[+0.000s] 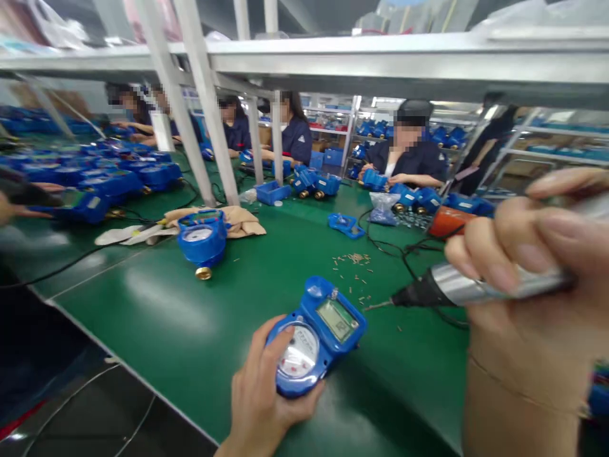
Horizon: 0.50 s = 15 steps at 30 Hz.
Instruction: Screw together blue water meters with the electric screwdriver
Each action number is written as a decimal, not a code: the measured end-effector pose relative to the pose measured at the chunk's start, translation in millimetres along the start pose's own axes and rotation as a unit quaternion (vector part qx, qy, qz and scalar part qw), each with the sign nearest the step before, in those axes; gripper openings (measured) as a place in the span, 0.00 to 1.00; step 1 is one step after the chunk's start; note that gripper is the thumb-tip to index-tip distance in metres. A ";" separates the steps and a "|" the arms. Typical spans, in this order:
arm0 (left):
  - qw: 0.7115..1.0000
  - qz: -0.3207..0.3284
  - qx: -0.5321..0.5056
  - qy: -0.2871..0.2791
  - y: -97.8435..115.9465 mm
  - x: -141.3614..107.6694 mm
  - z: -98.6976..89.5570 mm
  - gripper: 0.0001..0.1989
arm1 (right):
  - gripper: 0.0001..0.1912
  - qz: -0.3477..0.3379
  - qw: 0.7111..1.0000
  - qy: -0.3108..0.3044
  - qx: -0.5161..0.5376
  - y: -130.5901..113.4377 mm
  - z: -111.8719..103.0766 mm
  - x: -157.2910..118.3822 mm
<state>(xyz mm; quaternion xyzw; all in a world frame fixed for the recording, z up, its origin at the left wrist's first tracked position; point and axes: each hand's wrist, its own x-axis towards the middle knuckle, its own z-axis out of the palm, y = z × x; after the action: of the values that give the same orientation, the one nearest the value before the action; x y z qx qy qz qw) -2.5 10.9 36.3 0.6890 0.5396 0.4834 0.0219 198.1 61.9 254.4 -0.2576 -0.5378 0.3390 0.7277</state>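
Two grips (264, 387) (528, 251) closed, left: meter (316, 336), right: screwdriver (457, 285)

R hand (514, 247) is blurred, w/ its forearm cut off at btm edge. Driver (457, 285): rear end cut off by R edge, mid-barrel hidden under the fingers. L hand (261, 374): forearm cut off at btm, the part beneath blue meter (320, 331) hidden. One fingertip covers pt of the dial (301, 355); dial digits & LCD (337, 319) marks too small to read. Loose bits (356, 258) too small to ID. At L edge, a co-worker's hand (6, 209) is blurred & cut off. Orange item (447, 222) is partly behind R hand. Overhead shelf (380, 46) runs off both sides; bags (561, 14) on it are blurred & cut off up top.
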 end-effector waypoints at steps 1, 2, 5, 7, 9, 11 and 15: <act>1.000 0.005 -0.006 -0.007 -1.7 0.6 -0.9 0.30 | 0.09 0.006 1.000 -0.002 0.018 1.2 4.0 1.0; 1.000 0.011 -0.014 -0.015 -3.5 1.1 -1.5 0.31 | 0.10 0.012 0.999 -0.008 0.036 4.7 7.1 1.6; 0.999 0.023 -0.026 -0.036 -7.2 2.2 -3.0 0.31 | 0.11 0.004 0.999 -0.020 0.042 22.1 10.5 2.8; 0.999 0.026 -0.022 -0.043 -8.6 2.6 -3.6 0.31 | 0.11 -0.014 0.999 -0.020 0.028 32.7 8.9 4.7; 0.998 0.033 -0.008 -0.045 -10.0 2.6 -3.9 0.30 | 0.10 -0.035 0.999 -0.008 0.018 39.0 6.4 8.1; 0.998 0.040 0.021 -0.051 -11.7 1.2 -4.2 0.29 | 0.11 -0.053 0.998 0.002 0.017 41.2 4.6 11.7; 0.992 0.060 0.091 -0.059 -11.7 -10.2 -4.6 0.25 | 0.11 -0.045 0.998 -0.011 0.031 38.7 3.6 13.9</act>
<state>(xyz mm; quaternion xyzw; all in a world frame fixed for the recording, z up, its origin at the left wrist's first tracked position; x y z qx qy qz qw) -13.7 5.7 25.8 0.7462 0.5373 0.3911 -0.0383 188.9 97.4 235.3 -0.2069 -0.5455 0.3255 0.7440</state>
